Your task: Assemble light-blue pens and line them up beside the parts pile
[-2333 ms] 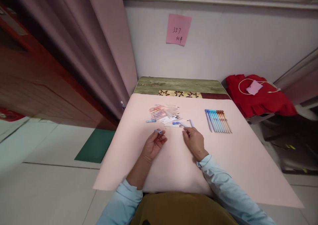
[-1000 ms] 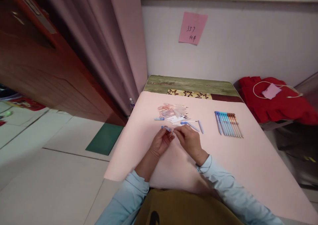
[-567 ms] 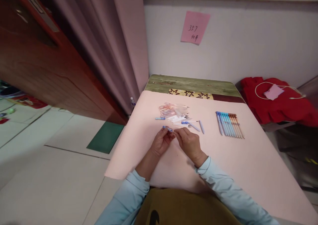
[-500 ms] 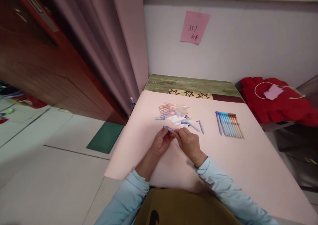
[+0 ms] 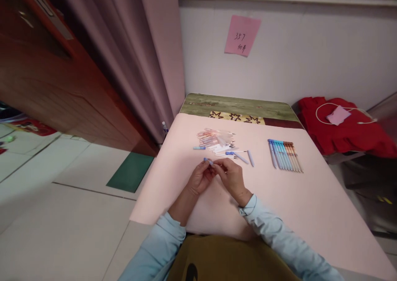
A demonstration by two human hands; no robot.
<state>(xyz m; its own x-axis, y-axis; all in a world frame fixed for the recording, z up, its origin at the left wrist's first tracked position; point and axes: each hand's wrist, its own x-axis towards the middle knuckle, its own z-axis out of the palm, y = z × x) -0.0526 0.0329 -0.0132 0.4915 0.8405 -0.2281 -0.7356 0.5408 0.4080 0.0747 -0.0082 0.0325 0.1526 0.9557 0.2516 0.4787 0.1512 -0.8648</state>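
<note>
My left hand [image 5: 197, 179] is closed in a pinch on a short blue pen part [image 5: 206, 160], over the near side of the pink-covered table. The fingers of my right hand [image 5: 232, 177] are pressed together at the right end of that part, and what they grip is hidden. Just beyond my hands lie white pen refills [image 5: 223, 148], a blue pen piece [image 5: 230, 153], a light-blue piece [image 5: 199, 148] and two pale-blue barrels [image 5: 251, 158]. Behind them is a heap of pinkish, clear pen parts [image 5: 211, 137].
A neat row of blue and brown pens [image 5: 284, 157] lies on the right of the pink sheet [image 5: 297, 215]. A red cloth [image 5: 356, 128] with a white cable is beyond the table's right side. On the left stand a wooden door [image 5: 77, 86] and a curtain [image 5: 155, 45].
My right hand has shifted left, bringing its fingertips closer to my left fingers around the blue pen part. Pens and parts on the table lie as before.
</note>
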